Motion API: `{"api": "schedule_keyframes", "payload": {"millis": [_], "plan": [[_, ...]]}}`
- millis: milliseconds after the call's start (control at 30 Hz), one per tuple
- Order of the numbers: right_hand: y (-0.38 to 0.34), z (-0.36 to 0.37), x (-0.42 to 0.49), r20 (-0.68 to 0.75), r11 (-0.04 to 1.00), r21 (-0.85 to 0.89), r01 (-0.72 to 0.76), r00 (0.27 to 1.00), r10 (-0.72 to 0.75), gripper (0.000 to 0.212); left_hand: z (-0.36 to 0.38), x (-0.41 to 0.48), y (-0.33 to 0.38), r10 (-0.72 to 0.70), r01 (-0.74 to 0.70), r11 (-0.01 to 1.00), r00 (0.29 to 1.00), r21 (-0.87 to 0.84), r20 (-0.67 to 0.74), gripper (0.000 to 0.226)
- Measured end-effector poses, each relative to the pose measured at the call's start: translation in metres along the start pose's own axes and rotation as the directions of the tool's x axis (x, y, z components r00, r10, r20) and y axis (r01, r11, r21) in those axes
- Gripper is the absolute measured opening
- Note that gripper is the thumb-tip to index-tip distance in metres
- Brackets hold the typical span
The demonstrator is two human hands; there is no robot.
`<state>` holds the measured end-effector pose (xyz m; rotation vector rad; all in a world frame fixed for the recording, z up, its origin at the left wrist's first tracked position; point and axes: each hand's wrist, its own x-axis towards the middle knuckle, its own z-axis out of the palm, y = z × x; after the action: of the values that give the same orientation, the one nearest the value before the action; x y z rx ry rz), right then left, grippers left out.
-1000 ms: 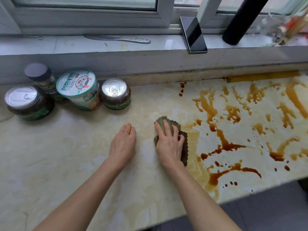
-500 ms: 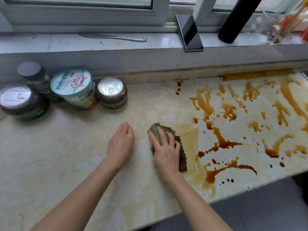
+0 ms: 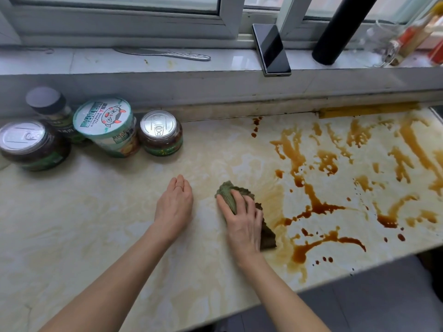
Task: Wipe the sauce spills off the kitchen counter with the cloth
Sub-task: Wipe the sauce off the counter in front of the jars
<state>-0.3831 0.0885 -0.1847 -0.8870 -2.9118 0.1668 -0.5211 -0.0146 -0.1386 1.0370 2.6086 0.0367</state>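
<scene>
A crumpled green cloth [image 3: 226, 194] lies on the pale marble counter [image 3: 96, 224] at the centre. My right hand [image 3: 242, 219] presses flat on top of it with straight fingers, hiding most of it. My left hand [image 3: 175, 204] rests flat on the bare counter just left of the cloth. Brown sauce spills [image 3: 318, 207] streak and pool over the counter's right half, beginning right beside the cloth. A thin yellowish smear surrounds the cloth.
Two tin-lidded jars [image 3: 160, 134] [image 3: 31, 144], a paper-lidded tub [image 3: 107, 125] and a dark-capped bottle [image 3: 51, 109] stand at the back left. On the windowsill lie a knife [image 3: 165, 53], a phone [image 3: 272, 50], a black tube [image 3: 340, 29] and bottles [image 3: 407, 37]. The counter's front edge runs close on the right.
My right hand has slid the cloth a little to the left, away from the dark spills. My left hand has stayed in place.
</scene>
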Motion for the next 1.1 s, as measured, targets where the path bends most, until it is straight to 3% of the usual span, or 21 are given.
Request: {"api": "schedule_keyframes", "payload": {"millis": [67,200,300,500,600,733,833,967,1100], "plan": [[0.013,-0.001,0.003,0.008,0.998,-0.023,0.051,0.999,-0.051,0.055,-0.001,0.000,0.000,0.002,-0.002,1.000,1.000,-0.001,0.009,0.066],[0.053,-0.012,0.037,0.041,0.984,-0.033,-0.178,0.983,0.179,0.058,-0.002,0.000,0.000,0.003,-0.003,1.000,1.000,0.001,0.012,0.065],[0.053,-0.016,0.042,0.031,0.976,-0.039,-0.214,0.976,0.215,0.056,0.000,0.000,0.001,-0.012,0.012,1.000,1.000,-0.005,0.009,0.063],[0.002,-0.005,-0.022,-0.008,1.000,0.023,-0.005,1.000,0.005,0.058,0.004,0.004,0.005,-0.046,0.047,0.998,0.999,-0.035,0.011,0.067],[0.012,-0.005,-0.029,-0.013,0.996,0.017,0.085,0.996,-0.085,0.060,0.005,0.002,0.005,-0.052,0.052,0.997,0.999,-0.049,0.013,0.068],[0.049,-0.013,-0.004,0.057,0.994,-0.012,-0.113,0.992,0.113,0.064,0.004,-0.001,0.002,-0.049,0.048,0.996,0.999,-0.081,-0.009,0.065],[0.058,-0.015,0.004,0.062,0.987,-0.002,-0.163,0.985,0.163,0.060,0.006,-0.005,0.003,-0.059,0.054,0.993,0.997,-0.101,-0.042,0.064],[0.043,-0.012,-0.028,0.048,0.999,0.042,-0.030,0.998,0.028,0.065,0.021,-0.021,0.023,-0.074,0.060,0.988,0.993,-0.144,-0.090,0.067],[0.055,-0.014,-0.056,0.060,0.984,0.048,0.169,0.983,-0.172,0.056,0.034,-0.034,0.054,-0.050,0.031,0.985,0.993,-0.167,-0.110,0.068]]}}
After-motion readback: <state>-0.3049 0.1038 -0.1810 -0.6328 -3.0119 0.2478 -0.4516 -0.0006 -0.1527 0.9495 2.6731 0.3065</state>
